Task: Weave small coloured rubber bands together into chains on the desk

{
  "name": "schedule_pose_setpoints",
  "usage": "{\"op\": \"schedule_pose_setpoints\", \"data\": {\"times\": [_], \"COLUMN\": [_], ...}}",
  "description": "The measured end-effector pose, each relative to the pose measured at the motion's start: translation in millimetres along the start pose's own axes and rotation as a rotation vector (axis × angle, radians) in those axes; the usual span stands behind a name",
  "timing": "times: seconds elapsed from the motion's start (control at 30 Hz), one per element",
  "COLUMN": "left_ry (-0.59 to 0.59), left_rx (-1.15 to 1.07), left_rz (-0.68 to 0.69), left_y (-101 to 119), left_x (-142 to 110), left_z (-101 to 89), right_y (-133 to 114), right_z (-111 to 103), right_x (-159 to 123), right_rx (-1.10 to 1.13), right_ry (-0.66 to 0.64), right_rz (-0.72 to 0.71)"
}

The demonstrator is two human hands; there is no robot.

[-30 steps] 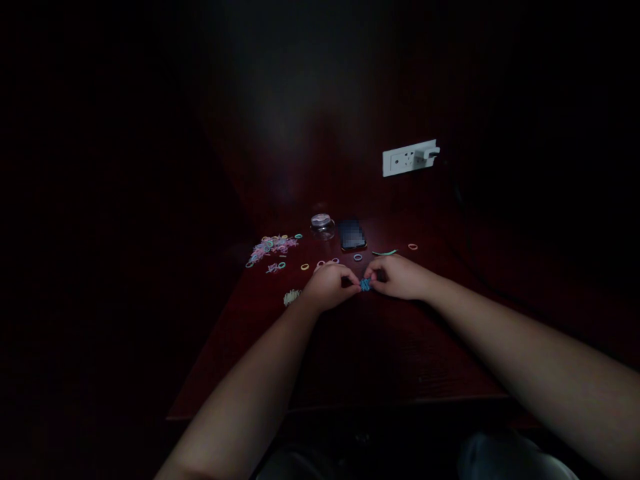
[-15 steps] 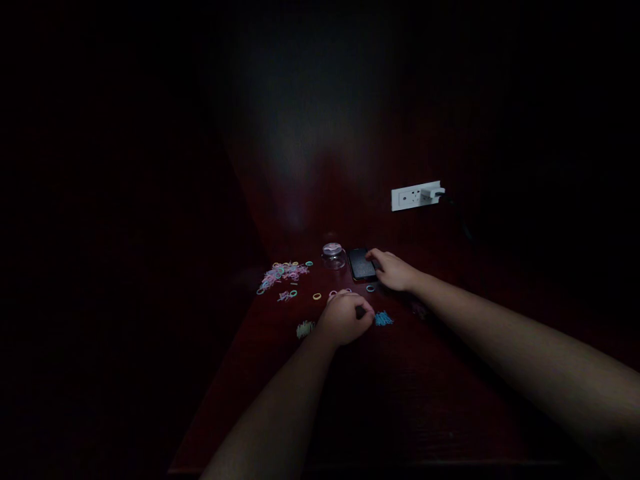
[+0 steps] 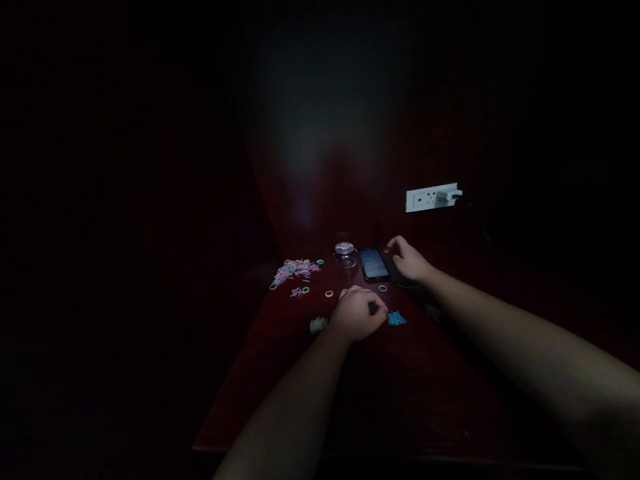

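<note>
My left hand (image 3: 359, 313) rests on the dark red table between a pale heap of small elastic bands (image 3: 318, 325) and a blue heap of bands (image 3: 397, 318). Its fingers are curled in to the thumb, and whatever they may hold is hidden. Just right of a phone (image 3: 375, 264) with a lit screen, my right hand (image 3: 409, 260) hovers with loosely bent fingers apart and nothing visible in them. Single ring-shaped bands lie about the left hand, among them a yellow band (image 3: 329, 294) and a bluish band (image 3: 383, 289).
Behind the hands stands a clear lidded jar (image 3: 345, 257). A mixed pile of pastel bands (image 3: 295, 269) lies at the back left, with a small pinkish cluster (image 3: 298, 292) in front. A wall socket (image 3: 433, 198) with a plug sits at the right. The room is dark.
My right hand has come off the phone to its right side, and the phone's screen has lit up. The view has shifted slightly left; my left hand keeps its place.
</note>
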State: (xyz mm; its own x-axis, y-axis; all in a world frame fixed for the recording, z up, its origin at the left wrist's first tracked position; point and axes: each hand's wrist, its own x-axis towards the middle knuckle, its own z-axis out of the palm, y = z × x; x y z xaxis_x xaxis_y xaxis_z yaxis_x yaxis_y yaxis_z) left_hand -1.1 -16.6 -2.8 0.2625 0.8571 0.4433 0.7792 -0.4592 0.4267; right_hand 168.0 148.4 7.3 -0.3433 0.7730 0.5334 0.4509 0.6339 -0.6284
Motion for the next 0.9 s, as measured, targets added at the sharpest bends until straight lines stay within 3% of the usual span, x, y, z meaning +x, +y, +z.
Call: {"op": "schedule_pose_setpoints", "data": {"times": [0.13,0.23,0.33,0.43,0.57,0.67,0.73,0.9], "left_ry": [0.067,0.142,0.166,0.134,0.250,0.427,0.421,0.361], "left_rx": [0.003,0.019,0.067,0.120,0.189,0.240,0.224,0.253], "left_rz": [-0.006,-0.057,-0.160,-0.174,-0.230,-0.501,-0.663,-0.786], "left_y": [-4,-5,-4,-10,-44,-82,-103,-127], "left_x": [0,0,-1,-7,-33,-56,-65,-60], "left_z": [-2.3,-4.6,-7.7,-17.7,-46.1,-64.8,-69.7,-65.3], "right_y": [-10,-31,-56,-71,-72,-68,-67,-65], "right_z": [-2,-6,-13,-17,-13,-6,-4,-2], "right_x": [-16,-33,-56,-83,-106,-108,-105,-104], "right_rx": [0.186,0.282,0.296,0.230,0.137,0.144,0.163,0.173], "right_ry": [0.090,0.128,0.032,-0.066,-0.164,-0.217,-0.232,-0.234], "right_rz": [0.052,0.057,0.043,-0.032,-0.103,-0.126,-0.136,-0.143]}}
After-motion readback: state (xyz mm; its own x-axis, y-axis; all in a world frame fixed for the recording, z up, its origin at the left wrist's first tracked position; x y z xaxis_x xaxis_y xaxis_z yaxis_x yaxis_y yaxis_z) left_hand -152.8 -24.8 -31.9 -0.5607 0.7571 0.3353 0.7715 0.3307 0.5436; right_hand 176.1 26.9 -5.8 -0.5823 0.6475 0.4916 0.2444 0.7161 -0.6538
